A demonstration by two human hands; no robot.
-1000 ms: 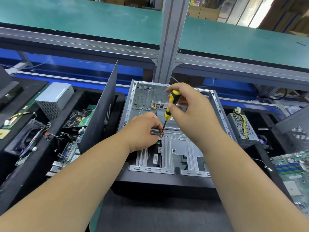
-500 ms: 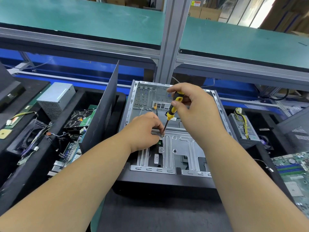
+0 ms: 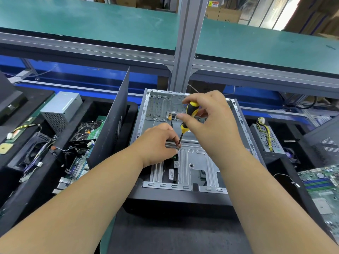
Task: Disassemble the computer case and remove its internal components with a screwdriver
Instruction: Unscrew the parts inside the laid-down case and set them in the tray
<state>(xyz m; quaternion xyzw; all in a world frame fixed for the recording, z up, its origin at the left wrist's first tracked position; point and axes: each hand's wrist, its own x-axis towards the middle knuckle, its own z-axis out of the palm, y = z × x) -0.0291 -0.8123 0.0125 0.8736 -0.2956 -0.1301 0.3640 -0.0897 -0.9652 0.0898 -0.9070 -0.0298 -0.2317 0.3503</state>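
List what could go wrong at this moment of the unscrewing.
1. The screwdriver tip sits right beside the left hand fingers; a slip could jab them.
2. The right hand holds the handle only at the fingertips, with the tool tilted, so the tip might cam out.
3. A freed screw could drop into the computer case.

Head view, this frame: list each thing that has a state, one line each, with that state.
computer case: lying flat, side open, interior exposed.
screwdriver: held tilted, tip down at the metal bracket.
right hand: fingers curled round the screwdriver handle.
left hand: fingers curled at the screwdriver tip; what they hold cannot be told.
side panel: detached, standing on edge left of the case.
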